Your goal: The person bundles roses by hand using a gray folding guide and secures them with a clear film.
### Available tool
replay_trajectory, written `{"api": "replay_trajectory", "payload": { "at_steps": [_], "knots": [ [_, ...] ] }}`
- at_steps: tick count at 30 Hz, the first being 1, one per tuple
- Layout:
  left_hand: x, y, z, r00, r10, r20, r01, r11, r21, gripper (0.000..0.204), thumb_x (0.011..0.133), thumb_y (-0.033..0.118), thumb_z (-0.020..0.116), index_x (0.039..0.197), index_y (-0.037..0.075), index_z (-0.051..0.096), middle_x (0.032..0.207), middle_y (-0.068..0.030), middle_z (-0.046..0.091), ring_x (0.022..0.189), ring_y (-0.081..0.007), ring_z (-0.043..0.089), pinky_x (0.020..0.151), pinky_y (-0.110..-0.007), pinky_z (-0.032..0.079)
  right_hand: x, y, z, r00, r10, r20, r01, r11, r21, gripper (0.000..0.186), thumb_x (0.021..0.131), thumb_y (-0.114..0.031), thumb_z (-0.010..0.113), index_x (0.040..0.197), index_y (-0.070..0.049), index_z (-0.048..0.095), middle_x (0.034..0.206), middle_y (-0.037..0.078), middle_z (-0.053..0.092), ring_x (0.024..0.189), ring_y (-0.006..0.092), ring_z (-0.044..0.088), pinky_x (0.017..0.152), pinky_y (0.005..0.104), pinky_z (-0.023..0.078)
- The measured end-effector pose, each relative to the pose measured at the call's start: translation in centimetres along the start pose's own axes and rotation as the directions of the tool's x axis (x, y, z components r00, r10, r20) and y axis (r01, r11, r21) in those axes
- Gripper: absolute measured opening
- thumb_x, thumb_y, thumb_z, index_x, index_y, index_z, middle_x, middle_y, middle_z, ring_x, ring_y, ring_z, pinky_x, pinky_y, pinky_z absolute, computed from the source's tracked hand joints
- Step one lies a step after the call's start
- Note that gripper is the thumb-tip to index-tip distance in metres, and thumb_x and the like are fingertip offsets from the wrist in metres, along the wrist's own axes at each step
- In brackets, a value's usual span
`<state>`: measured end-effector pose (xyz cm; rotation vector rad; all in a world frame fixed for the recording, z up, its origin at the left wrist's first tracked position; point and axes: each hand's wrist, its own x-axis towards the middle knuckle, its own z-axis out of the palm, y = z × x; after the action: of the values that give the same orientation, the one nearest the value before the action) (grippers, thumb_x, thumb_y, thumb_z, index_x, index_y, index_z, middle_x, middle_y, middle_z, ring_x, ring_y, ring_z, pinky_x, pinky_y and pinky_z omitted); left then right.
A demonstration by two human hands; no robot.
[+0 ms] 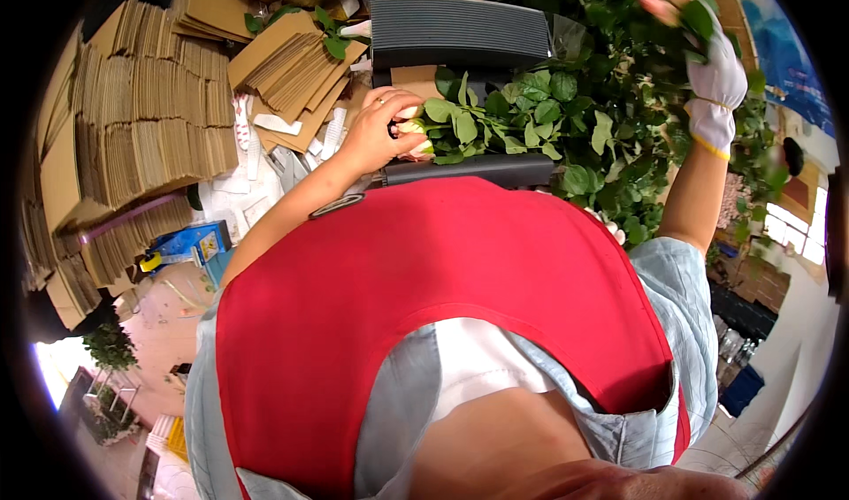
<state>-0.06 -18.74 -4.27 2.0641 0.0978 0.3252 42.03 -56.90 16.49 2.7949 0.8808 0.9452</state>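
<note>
At the far left, folded cardboard pieces stand packed in leaning rows, their closeness likely keeping them upright and easy to draw from. A blue box sits below them; what it holds cannot be made out. Nearer the middle, the person's bare left hand curls its fingers and thumb around pale rose heads, perhaps to keep the blooms together and even. These roses lie sideways in a dark trough-like holder, heads left and leafy stems running right, its raised edge probably stopping them from rolling out. A ribbed dark panel lies beyond. Further right spreads a mass of foliage, and beside it the white-gloved right hand is raised next to pink blooms; blur hides whether its fingers grip their stems.
</note>
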Motion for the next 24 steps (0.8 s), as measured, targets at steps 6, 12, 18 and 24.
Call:
{"api": "replay_trajectory", "payload": {
  "at_steps": [6,12,18,24],
  "knots": [
    [-0.4,-0.9,0.4,0.997,0.056,-0.048,-0.053,0.997,0.058,0.051,0.068,0.025,0.077,0.114,0.008,0.062,0.119,-0.011,0.06,0.119,-0.0329,0.046,0.1,-0.043,0.039,4.2,1.7,-11.6,0.957,0.235,-0.171,-0.005,0.601,0.799,0.041,0.086,-0.017,0.061,0.124,-0.004,0.057,0.113,0.011,0.063,0.095,0.0227,0.06,0.082,0.0303,0.046],
    [-0.3,-0.8,-0.3,0.999,0.033,-0.025,-0.032,0.998,0.057,0.061,0.066,0.023,0.079,0.121,0.007,0.056,0.121,-0.0126,0.057,0.116,-0.0328,0.049,0.099,-0.042,0.04,3.9,-8.6,-19.8,0.879,0.016,-0.476,0.277,0.796,0.538,0.033,0.083,-0.008,0.06,0.115,0.001,0.06,0.098,0.013,0.068,0.079,0.0247,0.066,0.07,0.0317,0.053],
    [-0.6,-0.4,-0.5,0.996,-0.034,-0.081,0.037,0.999,0.035,0.06,0.065,0.021,0.08,0.12,0.009,0.058,0.114,-0.0131,0.059,0.113,-0.0337,0.05,0.096,-0.039,0.042,-4.2,-27.7,-13.4,0.71,-0.692,0.133,0.57,0.675,0.468,0.055,0.061,-0.018,0.079,0.113,-0.016,0.062,0.086,0.006,0.067,0.072,0.0248,0.066,0.062,0.0378,0.053],
    [-0.7,-1.4,0.9,0.961,0.137,-0.239,-0.139,0.99,0.006,0.05,0.064,0.031,0.08,0.11,0.016,0.069,0.143,-0.0179,0.033,0.125,-0.0383,0.038,0.1,-0.045,0.038,-8.8,-33.9,-2.0,0.505,-0.815,0.284,0.422,0.52,0.742,0.047,0.078,-0.016,0.066,0.122,-0.016,0.053,0.097,0.012,0.062,0.074,0.0355,0.062,0.061,0.0428,0.051]
  ]
}}
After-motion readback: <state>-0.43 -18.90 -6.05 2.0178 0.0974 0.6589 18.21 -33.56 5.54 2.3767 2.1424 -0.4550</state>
